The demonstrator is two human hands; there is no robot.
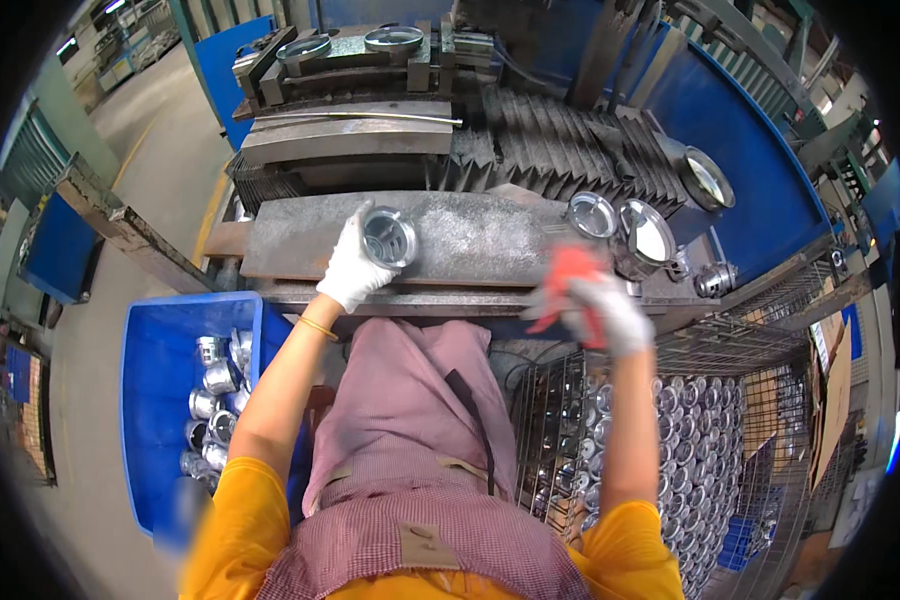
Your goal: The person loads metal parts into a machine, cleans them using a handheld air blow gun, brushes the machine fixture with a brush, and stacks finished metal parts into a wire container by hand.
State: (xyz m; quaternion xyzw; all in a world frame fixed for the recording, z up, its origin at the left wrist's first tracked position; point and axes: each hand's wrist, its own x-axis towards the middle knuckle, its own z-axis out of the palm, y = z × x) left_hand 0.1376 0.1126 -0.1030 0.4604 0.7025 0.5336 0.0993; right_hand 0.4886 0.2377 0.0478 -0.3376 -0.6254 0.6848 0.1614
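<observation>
My left hand (356, 262), in a white glove, grips a silvery round metal housing (390, 238) by its left side. The housing's open end faces up, and slots show inside it. It is held over the worn steel plate (480, 235) in front of me. My right hand (612, 312), also gloved, is smeared by motion near the plate's front edge. It is closed on a red thing (578, 285), too blurred to tell its kind. Beyond that hand, another round metal housing (592, 215) stands beside a dark-rimmed pot (648, 236) with something pale in it.
A blue bin (135, 400) at left holds several loose metal housings. The wire cage (545, 420) at right is packed with rows of metal parts. Behind the plate stand a machine fixture (345, 135) and black bellows (560, 140). A blue panel (740, 130) borders the right side.
</observation>
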